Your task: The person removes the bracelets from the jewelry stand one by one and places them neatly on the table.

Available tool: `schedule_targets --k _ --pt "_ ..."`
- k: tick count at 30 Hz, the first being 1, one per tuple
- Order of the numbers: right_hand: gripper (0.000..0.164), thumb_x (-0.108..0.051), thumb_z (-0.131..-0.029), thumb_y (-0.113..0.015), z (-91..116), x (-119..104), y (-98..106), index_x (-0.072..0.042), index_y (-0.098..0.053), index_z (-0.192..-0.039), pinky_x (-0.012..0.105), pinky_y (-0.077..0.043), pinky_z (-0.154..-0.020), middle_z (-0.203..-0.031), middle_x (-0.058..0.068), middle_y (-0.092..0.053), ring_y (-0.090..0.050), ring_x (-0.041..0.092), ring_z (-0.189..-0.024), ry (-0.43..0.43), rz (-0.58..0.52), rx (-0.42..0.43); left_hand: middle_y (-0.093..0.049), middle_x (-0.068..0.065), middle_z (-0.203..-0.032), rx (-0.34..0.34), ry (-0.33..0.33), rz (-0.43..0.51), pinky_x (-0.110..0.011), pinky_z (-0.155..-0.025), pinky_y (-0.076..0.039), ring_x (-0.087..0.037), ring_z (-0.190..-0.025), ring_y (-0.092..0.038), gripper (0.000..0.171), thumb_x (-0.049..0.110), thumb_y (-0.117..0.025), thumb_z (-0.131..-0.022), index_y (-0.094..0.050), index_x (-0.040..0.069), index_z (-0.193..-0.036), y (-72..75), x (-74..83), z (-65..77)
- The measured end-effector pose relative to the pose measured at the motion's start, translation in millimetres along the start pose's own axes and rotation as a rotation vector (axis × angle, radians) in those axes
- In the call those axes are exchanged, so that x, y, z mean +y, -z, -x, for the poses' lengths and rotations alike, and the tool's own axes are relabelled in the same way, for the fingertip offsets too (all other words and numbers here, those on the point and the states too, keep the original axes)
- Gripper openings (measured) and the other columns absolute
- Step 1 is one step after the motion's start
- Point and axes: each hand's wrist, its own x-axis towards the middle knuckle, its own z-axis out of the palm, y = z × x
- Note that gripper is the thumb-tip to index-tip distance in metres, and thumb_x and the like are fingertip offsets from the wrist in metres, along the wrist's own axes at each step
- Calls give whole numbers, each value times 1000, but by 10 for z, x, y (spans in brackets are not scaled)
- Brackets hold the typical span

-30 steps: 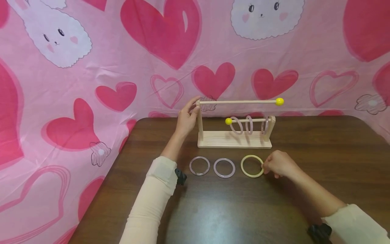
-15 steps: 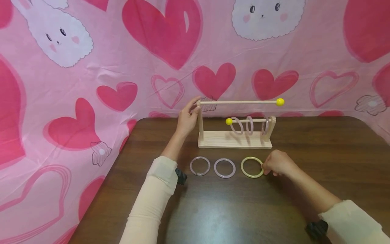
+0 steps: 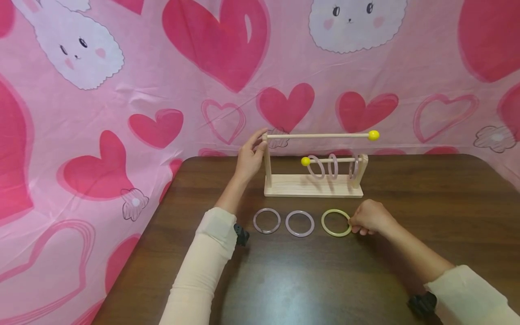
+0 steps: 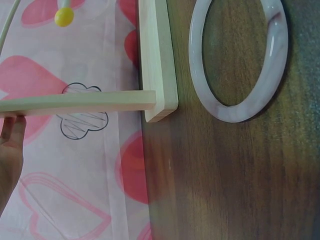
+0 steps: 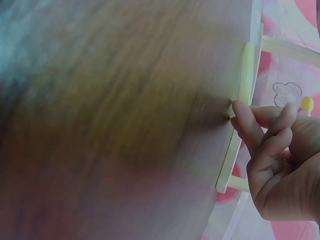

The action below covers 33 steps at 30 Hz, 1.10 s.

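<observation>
A pale wooden stand (image 3: 313, 186) carries two rods at different heights. My left hand (image 3: 249, 158) holds the top of its left post, thumb in front; in the left wrist view its fingertips meet the post (image 4: 100, 102). My right hand (image 3: 375, 219) pinches the right edge of a yellow bangle (image 3: 336, 235) lying on the table. The right wrist view shows that bangle (image 5: 246, 70) edge-on at the fingertips. To its left lie two pale purple bangles, a middle one (image 3: 299, 235) and a left one (image 3: 266, 232).
Three pale purple bangles hang on the lower rod, one (image 3: 323, 170) near its yellow end ball (image 3: 305, 161). The bare upper rod (image 3: 317, 136) ends in another yellow ball (image 3: 373, 135). A pink heart-patterned cloth (image 3: 227, 54) hangs behind the brown wooden table (image 3: 195, 180).
The right forearm has shifted slightly left; its fingers stay at the yellow bangle's edge. The left hand, stand and bangles have kept their places.
</observation>
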Motion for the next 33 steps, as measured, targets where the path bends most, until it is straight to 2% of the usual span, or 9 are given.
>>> schedule_targets --k 6,15,18,21,26,30,33 --pt "17 -11 -79 -65 -6 0 -2 -4 -67 -63 22 -45 -39 -54 1 -63 -56 9 -43 -21 -11 1 -59 -17 -119 2 1 -10 -31 -89 -49 -23 -110 -56 35 11 -55 -92 -55 6 -127 -5 -24 -3" --pt "20 -13 -79 -66 -8 20 -3 -5 -67 -61 22 -45 -39 -51 0 -61 -55 9 -43 -11 -2 4 -59 -17 -120 5 -8 -13 -33 -89 -49 -24 -110 -56 36 11 -56 -91 -55 5 -127 -5 -22 2" --pt "21 -15 -79 -66 -5 10 22 -6 -67 -60 24 -46 -39 -50 0 -60 -55 10 -42 2 30 22 -59 -17 -120 5 -14 -9 -34 -89 -49 -25 -110 -56 36 11 -56 -91 -55 5 -127 -3 -20 2" --pt "22 -18 -79 -66 -3 -27 64 -7 -67 -60 27 -47 -40 -49 -1 -59 -56 11 -42 25 81 64 -59 -17 -120 3 -8 -14 -32 -90 -48 -25 -111 -56 36 11 -56 -91 -55 6 -127 -5 -22 1" --pt "18 -23 -80 -65 -1 -143 136 -8 -74 -74 30 -43 -44 -55 -1 -62 -57 11 -44 119 117 175 -59 -17 -119 0 14 -16 -30 -90 -48 -22 -110 -56 36 11 -55 -92 -55 7 -127 -7 -20 3" --pt "19 -22 -82 -67 -18 -250 158 -5 -74 -84 30 -44 -47 -66 3 -67 -59 12 -45 214 69 264 -59 -18 -119 1 8 -12 -30 -91 -47 -22 -110 -56 36 12 -55 -92 -55 6 -127 -4 -21 4" --pt "20 -20 -83 -68 -45 -326 146 -1 -73 -90 28 -48 -47 -74 8 -69 -60 13 -46 266 7 315 -58 -22 -118 -5 3 -12 -33 -92 -47 -28 -111 -55 35 7 -54 -92 -54 1 -126 10 137 41"
